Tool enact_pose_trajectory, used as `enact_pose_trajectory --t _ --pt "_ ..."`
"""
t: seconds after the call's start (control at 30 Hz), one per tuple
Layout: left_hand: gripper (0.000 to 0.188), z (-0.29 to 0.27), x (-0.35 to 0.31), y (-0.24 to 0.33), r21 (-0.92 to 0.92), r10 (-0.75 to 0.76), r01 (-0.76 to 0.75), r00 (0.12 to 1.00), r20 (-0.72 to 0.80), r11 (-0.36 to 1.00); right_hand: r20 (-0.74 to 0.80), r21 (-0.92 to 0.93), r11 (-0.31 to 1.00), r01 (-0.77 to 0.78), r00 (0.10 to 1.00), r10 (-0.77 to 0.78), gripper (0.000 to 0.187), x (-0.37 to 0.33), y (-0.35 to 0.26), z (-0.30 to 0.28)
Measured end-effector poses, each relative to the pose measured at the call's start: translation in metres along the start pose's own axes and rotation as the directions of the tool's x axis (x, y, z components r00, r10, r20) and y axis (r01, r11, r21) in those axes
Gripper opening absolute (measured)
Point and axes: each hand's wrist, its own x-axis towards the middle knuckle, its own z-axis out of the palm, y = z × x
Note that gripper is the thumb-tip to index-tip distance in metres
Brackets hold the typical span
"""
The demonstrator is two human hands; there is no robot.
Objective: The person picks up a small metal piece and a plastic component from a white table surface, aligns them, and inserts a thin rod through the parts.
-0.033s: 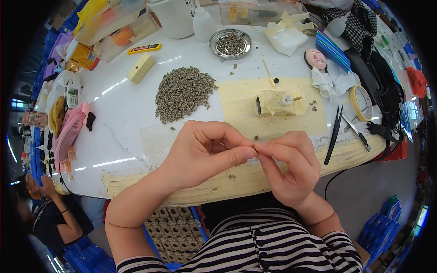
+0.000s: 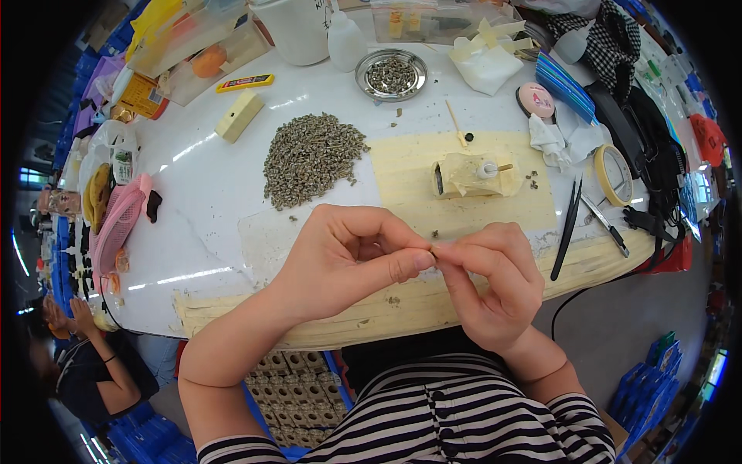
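Observation:
My left hand (image 2: 352,259) and my right hand (image 2: 495,278) meet fingertip to fingertip above the near edge of the table. Thumb and forefinger are pinched on each side. A tiny dark speck shows where they join, too small to name and mostly covered by the fingers. Beyond my left hand lies a heap of small grey-brown metal-looking parts (image 2: 309,158). Past my right hand stands a block wrapped in masking tape (image 2: 471,174), with a white nozzle-like piece and a thin stick on top. One loose part (image 2: 435,233) lies just beyond the fingertips.
Black tweezers (image 2: 568,230), a craft knife (image 2: 607,225) and a tape roll (image 2: 613,176) lie at the right. A round metal dish (image 2: 391,76) holds more parts at the back. Left stand a pale block (image 2: 239,117) and a pink mesh item (image 2: 120,228). Another person (image 2: 97,363) sits at far left.

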Motion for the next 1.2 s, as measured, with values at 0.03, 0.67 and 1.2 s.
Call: enact_pose_trajectory --t 0.03,0.67,1.2 --pt "0.010 0.000 0.000 0.001 -0.002 -0.003 0.003 1.000 -0.002 1.000 0.000 0.003 1.000 -0.008 1.000 0.008 0.032 0.000 0.000 0.000" --pt "0.018 0.006 0.004 -0.004 0.717 0.631 -0.481 0.772 0.073 0.505 0.000 0.017 0.999 -0.048 0.999 0.049 0.029 0.001 -0.002 0.001" --pt "0.021 0.005 0.005 -0.004 0.725 0.675 -0.532 0.727 0.125 0.438 -0.029 0.044 0.996 -0.079 0.996 0.080 0.032 0.001 -0.003 0.001"
